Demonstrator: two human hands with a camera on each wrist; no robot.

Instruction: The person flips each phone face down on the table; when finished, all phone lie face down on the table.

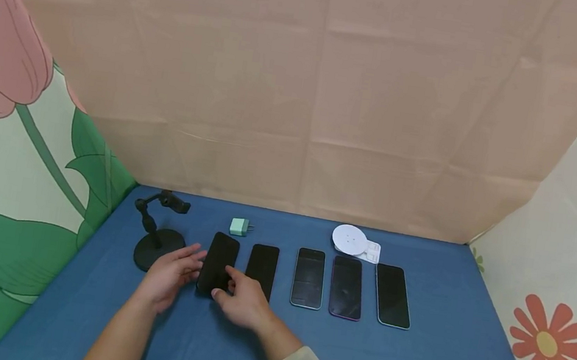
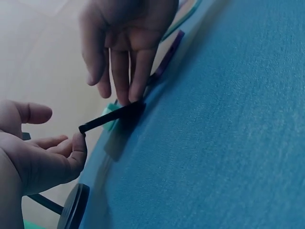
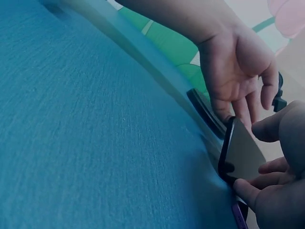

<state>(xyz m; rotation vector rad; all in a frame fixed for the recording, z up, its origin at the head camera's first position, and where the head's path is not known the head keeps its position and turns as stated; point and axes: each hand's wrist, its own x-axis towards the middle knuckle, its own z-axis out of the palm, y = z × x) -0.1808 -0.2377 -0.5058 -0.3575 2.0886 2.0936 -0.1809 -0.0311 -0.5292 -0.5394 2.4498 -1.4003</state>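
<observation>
A black phone (image 1: 219,256) is tilted between the two hands, its left side raised from the blue cloth in the left wrist view. My left hand (image 1: 169,277) touches that raised edge with its little finger (image 2: 78,145), the thumb standing apart. At the opposite edge, fingers of my right hand (image 1: 246,303) reach down and touch the phone, while its thumb (image 3: 268,128) stays off it in the right wrist view. Just right of this phone lies another black phone (image 1: 264,263), partly covered by the right hand. A black stand (image 1: 159,248) with a round base stands beside the left hand.
Three more phones lie in the row to the right: a light-edged one (image 1: 308,281), a purple-edged one (image 1: 347,290) and another (image 1: 393,297). Behind the row are a green plug adapter (image 1: 239,226) and a white round disc (image 1: 349,239). Fabric walls (image 1: 308,115) border the table.
</observation>
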